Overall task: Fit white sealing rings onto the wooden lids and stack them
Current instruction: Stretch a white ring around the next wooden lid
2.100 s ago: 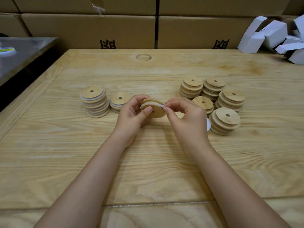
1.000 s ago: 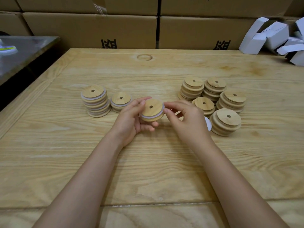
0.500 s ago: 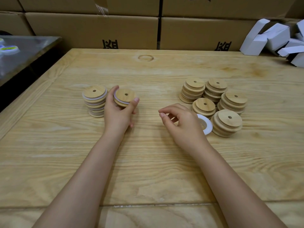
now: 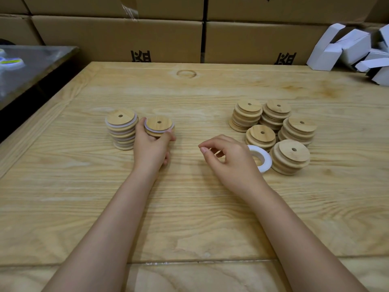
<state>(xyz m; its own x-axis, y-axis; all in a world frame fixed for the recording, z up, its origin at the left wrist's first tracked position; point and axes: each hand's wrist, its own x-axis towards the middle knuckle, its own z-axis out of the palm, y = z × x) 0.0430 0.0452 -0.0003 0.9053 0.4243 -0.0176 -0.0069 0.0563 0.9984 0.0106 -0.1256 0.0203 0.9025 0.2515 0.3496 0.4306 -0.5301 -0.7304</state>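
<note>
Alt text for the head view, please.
A left hand grips a ringed wooden lid beside a taller stack of ringed lids on a wooden table. The right hand lies loosely curled and empty near white sealing rings and five stacks of bare lids.

We read this as a small packing or assembly workshop, warehouse-style. Brown cardboard cartons [image 4: 117, 39] with black print are stacked like a wall well beyond the fingers [image 4: 212, 142]. Folded white boxes [image 4: 345, 47] are heaped far to their right. A plain wooden worktable [image 4: 189, 207] lies under them. We see batch stock: bare lid stacks [image 4: 273, 123] just right of the right hand [image 4: 231, 161] fingers, and a short ringed stack [image 4: 159, 127] in the left hand [image 4: 150, 148] fingers, with a taller ringed stack [image 4: 122, 131] beside it. A steel-topped table [image 4: 35, 62] stands far left.
</note>
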